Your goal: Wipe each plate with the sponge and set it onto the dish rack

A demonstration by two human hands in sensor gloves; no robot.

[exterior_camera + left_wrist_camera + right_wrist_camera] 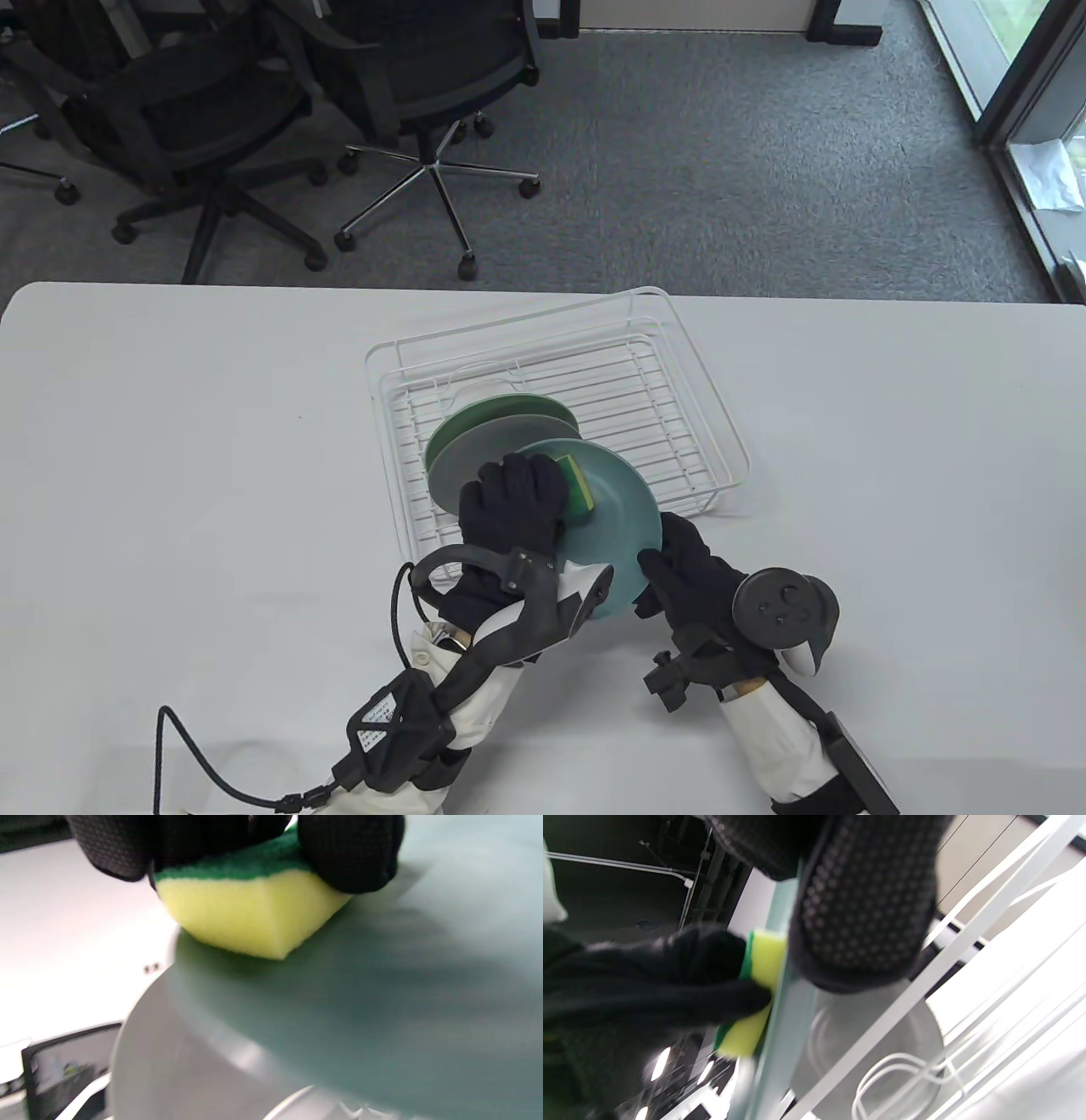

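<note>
My right hand [679, 564] grips the near rim of a teal plate [624, 518], holding it tilted above the front edge of the white wire dish rack [721, 416]. My left hand [509, 501] clutches a yellow sponge [577, 488] with a green scrub side and presses it against the plate's face. In the left wrist view the sponge [250, 914] sits on the teal plate [382, 993] under my fingertips [348, 853]. The right wrist view shows the plate edge [787, 1018], the sponge [755, 984] and my right fingers [865, 899]. A grey plate [475, 463] and a green plate [509, 412] stand in the rack.
The rack [967, 933] stands mid-table on the white table [170, 467]. Office chairs [424, 110] stand on grey carpet beyond the far table edge. Cables [195, 755] trail from my left sleeve at the near edge.
</note>
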